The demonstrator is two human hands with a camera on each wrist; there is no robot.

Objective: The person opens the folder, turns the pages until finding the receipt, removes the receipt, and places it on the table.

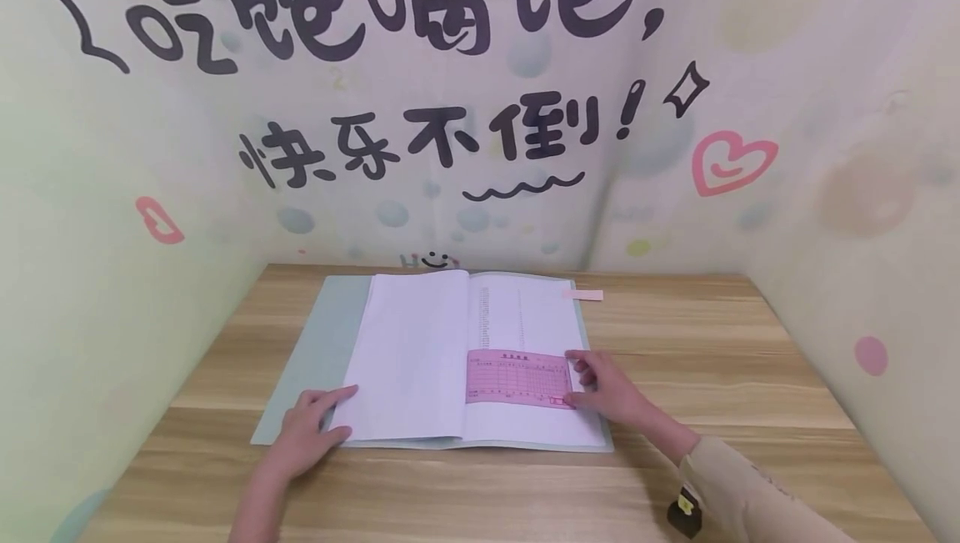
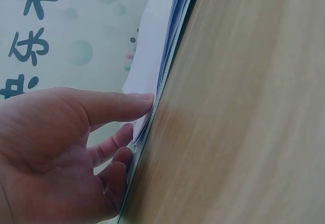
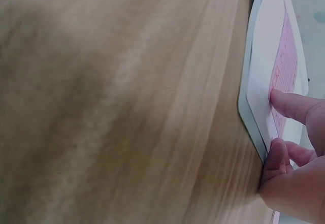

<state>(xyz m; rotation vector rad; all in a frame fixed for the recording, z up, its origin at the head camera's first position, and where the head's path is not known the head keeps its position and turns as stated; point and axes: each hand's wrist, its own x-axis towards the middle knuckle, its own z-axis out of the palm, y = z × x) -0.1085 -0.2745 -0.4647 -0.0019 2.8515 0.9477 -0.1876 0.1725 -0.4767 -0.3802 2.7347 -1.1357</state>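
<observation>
A folder with a pale blue-green cover (image 1: 309,359) lies spread on the table, its white left-hand sheets (image 1: 408,351) turned over. On the right-hand page (image 1: 536,428) lies a pink printed receipt slip (image 1: 517,378), also seen in the right wrist view as a pink sheet (image 3: 287,56). My left hand (image 1: 309,430) rests at the left edge of the sheets, thumb and forefinger spread; its thumb (image 2: 137,102) touches the paper edges. My right hand (image 1: 611,389) touches the slip's right end, thumb and forefinger apart. Its other fingers (image 3: 277,158) bend beside the page edge.
A pale pink tab (image 1: 585,295) sticks out from the folder's upper right edge. Wood-grain table top (image 1: 697,334) surrounds the folder. Behind it stands a printed wall (image 1: 420,218) with large black characters. A small dark object with a yellow mark (image 1: 685,514) is by the right sleeve.
</observation>
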